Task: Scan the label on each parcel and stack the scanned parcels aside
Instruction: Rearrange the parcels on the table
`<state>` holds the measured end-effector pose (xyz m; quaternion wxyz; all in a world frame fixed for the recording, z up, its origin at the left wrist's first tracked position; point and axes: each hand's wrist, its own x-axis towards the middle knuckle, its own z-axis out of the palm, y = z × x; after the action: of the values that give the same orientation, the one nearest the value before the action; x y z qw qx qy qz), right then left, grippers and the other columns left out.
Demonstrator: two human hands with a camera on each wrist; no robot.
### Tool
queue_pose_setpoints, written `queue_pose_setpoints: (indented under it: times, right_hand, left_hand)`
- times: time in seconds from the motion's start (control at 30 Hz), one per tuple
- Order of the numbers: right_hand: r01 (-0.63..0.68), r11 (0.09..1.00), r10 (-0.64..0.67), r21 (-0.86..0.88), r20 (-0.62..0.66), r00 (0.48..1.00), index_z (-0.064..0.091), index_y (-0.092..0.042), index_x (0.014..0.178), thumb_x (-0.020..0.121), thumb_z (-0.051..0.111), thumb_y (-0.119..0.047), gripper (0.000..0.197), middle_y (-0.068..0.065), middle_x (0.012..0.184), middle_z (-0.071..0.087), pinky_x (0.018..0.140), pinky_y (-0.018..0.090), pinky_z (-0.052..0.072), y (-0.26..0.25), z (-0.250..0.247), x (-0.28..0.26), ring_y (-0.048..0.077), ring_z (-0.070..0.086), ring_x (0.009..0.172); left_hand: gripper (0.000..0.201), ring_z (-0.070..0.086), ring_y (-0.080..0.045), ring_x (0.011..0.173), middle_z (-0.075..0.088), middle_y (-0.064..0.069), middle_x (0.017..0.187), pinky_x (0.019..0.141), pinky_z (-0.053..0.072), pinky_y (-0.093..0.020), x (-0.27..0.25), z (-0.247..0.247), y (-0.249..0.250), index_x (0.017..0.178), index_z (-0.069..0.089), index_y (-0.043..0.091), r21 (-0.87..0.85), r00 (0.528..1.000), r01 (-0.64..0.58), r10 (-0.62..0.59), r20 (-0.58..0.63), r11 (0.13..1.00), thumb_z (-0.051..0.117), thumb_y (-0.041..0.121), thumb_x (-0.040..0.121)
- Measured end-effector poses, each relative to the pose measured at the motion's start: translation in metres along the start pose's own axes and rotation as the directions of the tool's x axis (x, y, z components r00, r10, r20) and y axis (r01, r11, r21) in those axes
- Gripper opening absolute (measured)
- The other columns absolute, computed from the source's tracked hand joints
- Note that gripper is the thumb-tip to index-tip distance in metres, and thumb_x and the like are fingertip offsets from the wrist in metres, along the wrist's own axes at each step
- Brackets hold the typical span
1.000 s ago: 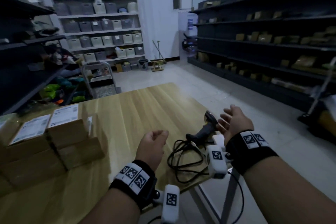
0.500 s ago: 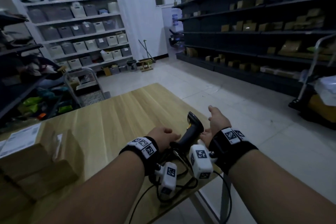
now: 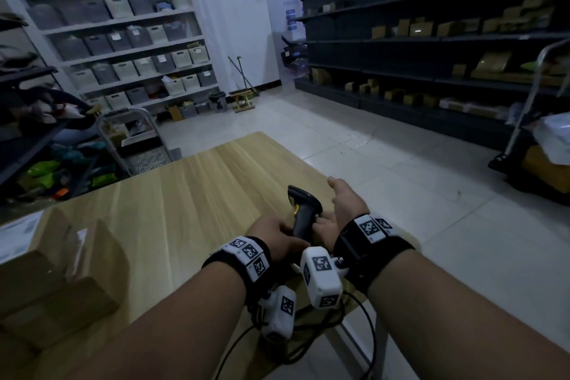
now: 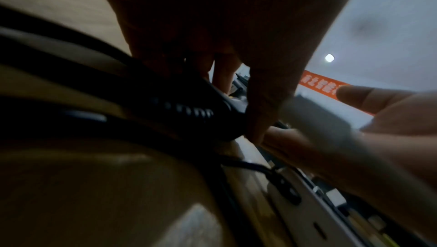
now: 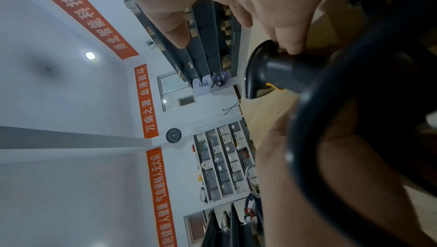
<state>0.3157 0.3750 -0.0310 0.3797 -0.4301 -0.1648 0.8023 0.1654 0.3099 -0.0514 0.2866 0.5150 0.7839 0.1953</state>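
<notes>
A black handheld scanner (image 3: 303,210) stands upright at the right edge of the wooden table (image 3: 185,194). My left hand (image 3: 274,236) grips its handle, fingers curled round it (image 4: 189,108). My right hand (image 3: 339,207) sits just right of the scanner, palm facing it, thumb straight. Its fingertips (image 5: 290,43) touch the back of the scanner (image 5: 272,71) without closing round it. Brown cardboard parcels (image 3: 71,281) are stacked at the table's left, one white label (image 3: 18,234) showing on top.
The scanner's black cable (image 3: 308,345) loops over the table edge under my wrists. Dark shelving (image 3: 431,40) with boxes lines the right wall. A metal trolley (image 3: 543,145) stands at far right, and a folding cart (image 3: 138,139) stands beyond the table.
Both hands closed in on the scanner; my left hand took its handle and stood it up. The view swung right, so the parcels slid towards the left edge.
</notes>
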Motion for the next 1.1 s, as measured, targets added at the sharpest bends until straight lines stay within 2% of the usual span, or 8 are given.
queue_pose_setpoints:
  times: [0.1,0.23,0.4,0.57,0.7,0.87,0.97,1.1]
  right_hand:
    - [0.028,0.999,-0.026,-0.038,0.067,0.997,0.039,-0.007,0.156,0.102,0.065,-0.043,0.070,0.031,0.140,0.055,0.086,0.054,0.058,0.011,0.009,-0.001,0.045,0.065,0.117]
    - [0.038,0.995,-0.022,-0.089,0.170,0.985,0.046,-0.010,0.151,0.101,0.065,-0.043,0.063,0.029,0.142,0.058,0.112,0.060,0.050,0.029,0.031,-0.003,0.044,0.059,0.132]
    - [0.060,0.974,0.000,-0.218,0.265,0.964,0.048,-0.009,0.152,0.102,0.064,-0.046,0.064,0.026,0.149,0.057,0.113,0.058,0.051,0.059,0.078,-0.007,0.041,0.059,0.134]
    - [0.045,0.930,0.065,-0.366,0.282,0.957,0.045,-0.006,0.156,0.104,0.062,-0.047,0.068,0.029,0.155,0.051,0.112,0.055,0.051,0.090,0.115,-0.003,0.041,0.055,0.139]
    - [0.024,0.897,0.126,-0.440,0.307,0.943,0.049,-0.007,0.152,0.104,0.059,-0.052,0.067,0.029,0.149,0.055,0.098,0.050,0.055,0.101,0.130,-0.003,0.036,0.063,0.118]
    - [-0.004,0.897,0.156,-0.441,0.308,0.939,0.052,-0.008,0.146,0.101,0.059,-0.062,0.071,0.030,0.148,0.056,0.107,0.055,0.053,0.104,0.130,0.003,0.044,0.058,0.134]
    - [-0.012,0.899,0.159,-0.437,0.301,0.940,0.053,-0.007,0.145,0.101,0.058,-0.062,0.070,0.029,0.145,0.058,0.098,0.052,0.056,0.107,0.125,0.008,0.043,0.061,0.129]
    - [-0.012,0.897,0.159,-0.442,0.299,0.941,0.053,-0.008,0.145,0.103,0.056,-0.062,0.068,0.027,0.127,0.063,0.074,0.046,0.056,0.108,0.117,0.012,0.037,0.067,0.103]
  left_hand:
    - [0.019,0.075,-0.016,0.071,0.082,-0.002,0.080,0.064,0.057,-0.025,-0.009,-0.009,-0.011,0.087,0.084,0.018,-0.176,0.996,0.030,-0.044,-0.075,0.984,0.093,0.035,0.088]
    - [0.018,0.077,-0.012,0.065,0.082,0.002,0.072,0.056,0.053,-0.021,-0.021,-0.023,-0.034,0.083,0.083,0.020,-0.253,0.974,0.019,-0.075,-0.214,0.967,0.091,0.034,0.091]
    - [0.022,0.077,-0.020,0.069,0.084,-0.003,0.076,0.059,0.055,-0.026,-0.042,-0.049,-0.067,0.084,0.084,0.017,-0.310,0.943,0.045,-0.142,-0.300,0.950,0.091,0.037,0.092]
    - [0.023,0.078,-0.022,0.072,0.083,-0.002,0.076,0.064,0.057,-0.030,-0.052,-0.068,-0.095,0.078,0.081,0.020,-0.319,0.926,0.141,-0.239,-0.292,0.937,0.093,0.036,0.090]
    - [0.031,0.072,-0.018,0.066,0.079,-0.002,0.074,0.059,0.052,-0.029,-0.055,-0.077,-0.110,0.082,0.083,0.017,-0.293,0.919,0.196,-0.280,-0.279,0.936,0.092,0.046,0.088]
    - [0.048,0.080,-0.026,0.076,0.083,-0.005,0.080,0.075,0.065,-0.041,-0.052,-0.078,-0.122,0.092,0.085,0.015,-0.257,0.914,0.229,-0.298,-0.274,0.939,0.094,0.060,0.080]
    - [0.045,0.079,-0.025,0.076,0.082,-0.004,0.080,0.074,0.062,-0.036,-0.052,-0.076,-0.123,0.093,0.085,0.016,-0.247,0.918,0.219,-0.285,-0.276,0.944,0.093,0.059,0.081]
    - [0.036,0.080,-0.027,0.078,0.083,-0.003,0.079,0.084,0.069,-0.045,-0.052,-0.072,-0.123,0.092,0.083,0.021,-0.217,0.924,0.203,-0.261,-0.281,0.955,0.093,0.054,0.082]
